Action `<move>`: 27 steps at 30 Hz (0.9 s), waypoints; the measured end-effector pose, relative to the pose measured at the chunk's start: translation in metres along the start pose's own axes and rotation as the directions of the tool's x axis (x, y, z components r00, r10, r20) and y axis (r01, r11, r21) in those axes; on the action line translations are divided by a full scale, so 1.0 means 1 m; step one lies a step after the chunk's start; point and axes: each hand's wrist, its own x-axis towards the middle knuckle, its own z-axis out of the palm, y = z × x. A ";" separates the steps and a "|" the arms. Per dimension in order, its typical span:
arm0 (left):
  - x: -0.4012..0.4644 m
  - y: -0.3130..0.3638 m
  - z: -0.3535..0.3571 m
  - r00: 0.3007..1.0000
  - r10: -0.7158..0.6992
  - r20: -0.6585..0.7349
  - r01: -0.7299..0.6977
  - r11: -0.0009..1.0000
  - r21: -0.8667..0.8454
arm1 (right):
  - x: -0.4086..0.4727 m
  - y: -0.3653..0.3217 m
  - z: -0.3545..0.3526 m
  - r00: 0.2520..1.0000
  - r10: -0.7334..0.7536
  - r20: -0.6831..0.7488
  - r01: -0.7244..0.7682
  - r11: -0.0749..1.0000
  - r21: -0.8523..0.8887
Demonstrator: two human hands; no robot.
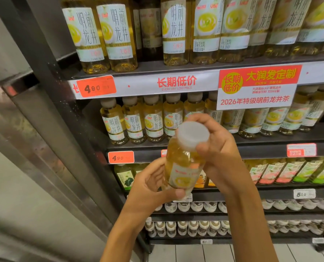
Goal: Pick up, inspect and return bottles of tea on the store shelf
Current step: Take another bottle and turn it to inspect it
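Observation:
A bottle of pale yellow tea (183, 163) with a white cap is held in front of the shelves, tilted with its cap toward me. My left hand (149, 188) grips its lower end, thumb across the label. My right hand (218, 146) holds the neck and cap, fingers curled behind it and thumb at the cap's edge. More bottles of the same tea (134, 121) stand in a row on the second shelf (270, 148) behind my hands, and larger-looking ones (117, 35) stand on the top shelf.
A steel pillar (49, 114) runs along the shelves' left side. Orange price tags (96, 86) and a red and white promotion sign (257, 86) hang on the shelf edges. Lower shelves hold juice cartons (289, 171) and small white-capped bottles (191, 226).

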 end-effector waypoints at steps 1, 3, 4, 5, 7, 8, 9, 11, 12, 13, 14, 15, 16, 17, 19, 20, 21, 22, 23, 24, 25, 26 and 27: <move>-0.001 0.000 0.002 0.999 -0.025 0.028 0.026 0.999 -0.036 | 0.002 0.002 -0.001 0.999 0.013 -0.038 -0.012 1.000 0.023; -0.003 -0.001 0.005 0.995 -0.077 0.067 0.081 0.995 -0.051 | 0.005 0.006 -0.002 0.994 0.052 -0.097 -0.052 0.999 0.002; -0.004 -0.002 0.006 0.991 -0.109 0.073 0.112 0.993 -0.042 | 0.006 0.009 -0.002 0.990 0.073 -0.118 -0.075 0.997 -0.014; -0.005 -0.003 0.008 0.987 -0.144 0.075 0.147 0.988 -0.042 | 0.006 0.011 -0.003 0.986 0.096 -0.136 -0.099 0.995 -0.014; -0.005 -0.007 0.009 0.973 -0.214 0.088 0.221 0.972 -0.079 | 0.006 0.015 -0.004 0.975 0.133 -0.178 -0.135 0.991 -0.001; -0.005 -0.008 0.009 0.965 -0.242 0.103 0.252 0.963 -0.096 | 0.006 0.016 -0.005 0.969 0.141 -0.202 -0.147 0.989 -0.010; -0.004 -0.009 0.009 0.959 -0.262 0.112 0.273 0.956 -0.104 | 0.006 0.017 -0.006 0.963 0.146 -0.225 -0.156 0.987 -0.027; -0.002 -0.009 0.010 0.955 -0.284 0.084 0.291 0.951 -0.100 | 0.005 0.020 -0.007 0.956 0.151 -0.251 -0.170 0.984 -0.055; -0.001 -0.010 0.009 0.955 -0.290 0.056 0.294 0.951 -0.097 | 0.005 0.021 -0.007 0.954 0.155 -0.255 -0.177 0.982 -0.063; -0.001 -0.010 0.009 0.955 -0.295 0.035 0.297 0.949 -0.103 | 0.005 0.022 -0.007 0.954 0.161 -0.254 -0.184 0.980 -0.069; -0.001 -0.011 0.008 0.954 -0.299 0.026 0.300 0.946 -0.120 | 0.005 0.023 -0.008 0.954 0.167 -0.249 -0.191 0.979 -0.074; -0.002 -0.011 0.006 0.952 -0.305 0.032 0.307 0.941 -0.146 | 0.005 0.024 -0.008 0.956 0.171 -0.238 -0.193 0.979 -0.072; -0.003 -0.010 0.004 0.948 -0.314 0.056 0.319 0.930 -0.184 | 0.006 0.024 -0.008 0.959 0.172 -0.224 -0.188 0.981 -0.053; -0.003 -0.010 0.003 0.943 -0.320 0.090 0.333 0.914 -0.232 | 0.006 0.023 -0.008 0.962 0.173 -0.211 -0.180 0.983 -0.016; -0.004 -0.011 0.003 0.941 -0.298 0.161 0.336 0.881 -0.332 | 0.008 0.023 -0.005 0.968 0.171 -0.186 -0.159 0.984 0.078; -0.004 -0.012 0.005 0.941 -0.280 0.189 0.332 0.866 -0.374 | 0.009 0.023 -0.004 0.970 0.171 -0.173 -0.151 0.981 0.126; -0.003 -0.013 0.007 0.940 -0.275 0.204 0.336 0.852 -0.400 | 0.010 0.024 -0.002 0.971 0.172 -0.167 -0.146 0.976 0.160; -0.003 -0.015 0.009 0.938 -0.283 0.200 0.342 0.850 -0.400 | 0.011 0.025 -0.001 0.970 0.169 -0.172 -0.141 0.976 0.166; -0.002 -0.017 0.011 0.939 -0.297 0.172 0.341 0.863 -0.373 | 0.011 0.026 -0.001 0.969 0.162 -0.188 -0.134 0.979 0.151; -0.002 -0.019 0.012 0.941 -0.314 0.124 0.337 0.890 -0.308 | 0.011 0.027 -0.002 0.967 0.152 -0.207 -0.127 0.983 0.130; -0.001 -0.020 0.012 0.943 -0.326 0.065 0.332 0.921 -0.205 | 0.011 0.027 -0.002 0.964 0.140 -0.224 -0.118 0.987 0.109; 0.000 -0.020 0.012 0.948 -0.318 0.016 0.317 0.942 -0.106 | 0.011 0.027 -0.003 0.962 0.125 -0.243 -0.109 0.991 0.081; 0.001 -0.018 0.012 0.956 -0.294 -0.007 0.293 0.955 -0.033 | 0.011 0.027 -0.002 0.959 0.109 -0.261 -0.099 0.994 0.049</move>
